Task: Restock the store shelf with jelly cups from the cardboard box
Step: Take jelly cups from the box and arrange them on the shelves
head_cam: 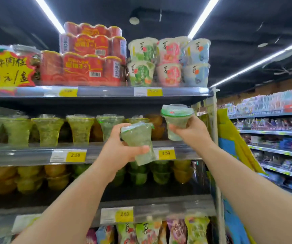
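Two bare forearms are raised from the bottom edge toward the shelf unit. A pale green jelly cup (138, 142) is gripped by the left hand (122, 147), fingers (144, 150) wrapped round its narrow lower part, thumb behind the rim; the cup is tilted, lid end toward upper left, held in front of the second shelf's edge (36, 155). A second green-lidded jelly cup (176, 118) is held upright by the right hand (193, 132), fingers curled round its base from the right, raised just under the top shelf (106, 91) at the unit's right end. The two cups are near each other, not touching. Behind the hands, a row of flared green and yellow-green cups (48, 131) is lined along the second shelf, with orange ones further right, partly hidden. Yellow price tags (75, 156) reading 2.50 are fixed on the shelf edges. Below, stacked yellow and green cups (29, 178) are seen, blurred; at the bottom, colourful pouches (148, 231). On the top shelf, red multipacks (82, 67) are stacked at the left beside green, pink and blue tubs (168, 62) in two layers. A yellow handwritten sign (6, 69) is hung at far left. A further aisle of shelving (273, 131) is visible at the right, detail blurred. The cardboard box is out of view.
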